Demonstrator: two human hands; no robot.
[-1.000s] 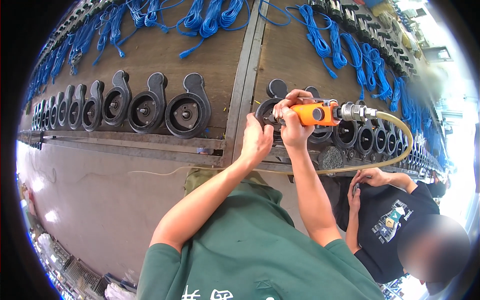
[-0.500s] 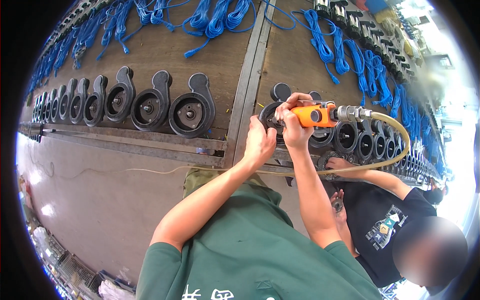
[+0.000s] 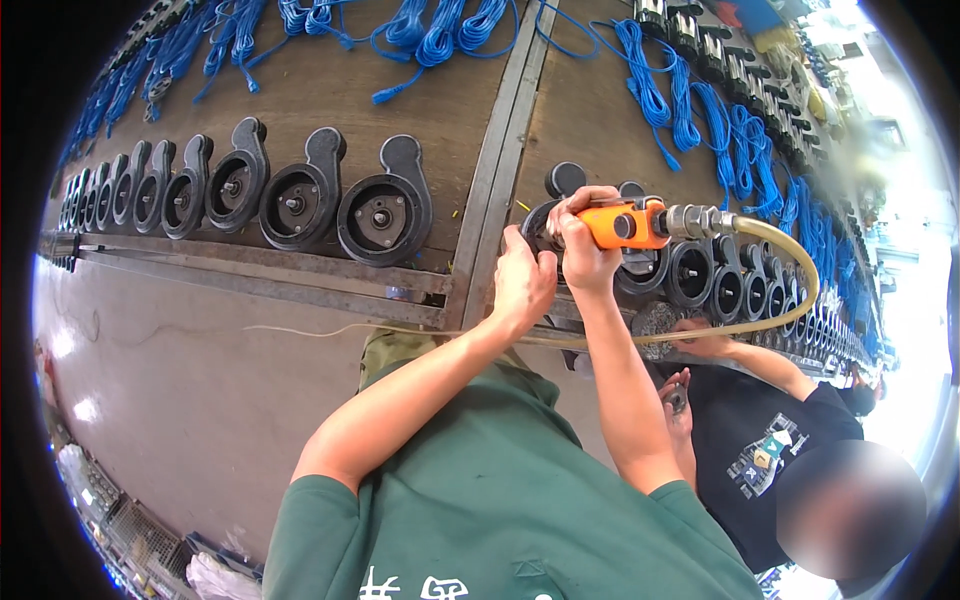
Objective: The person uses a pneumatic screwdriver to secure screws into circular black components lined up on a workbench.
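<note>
My right hand [image 3: 590, 255] is wrapped round an orange air tool [image 3: 630, 226], which lies sideways above the bench edge. A metal coupling [image 3: 697, 221] joins the tool to a yellowish hose [image 3: 790, 240] that loops down to the right. The tool's working end is hidden by my fingers. Under it sits a black round housing [image 3: 536, 222] with a rounded lug, mostly covered by my hands. With curled fingers my left hand [image 3: 522, 288] grips the near side of this housing. Several similar housings [image 3: 385, 218] with central shafts stand in a row to the left.
More black housings [image 3: 690, 275] line the bench edge to the right. Coils of blue cable [image 3: 440, 35] lie across the wooden bench top [image 3: 420, 110]. A metal frame bar [image 3: 500, 140] divides the bench. At the right, a co-worker in a black shirt [image 3: 740, 440] holds small parts.
Both my hands stay at the same housing with the air tool barely shifted. The co-worker's far hand has moved slightly right. The view has shifted a little.
</note>
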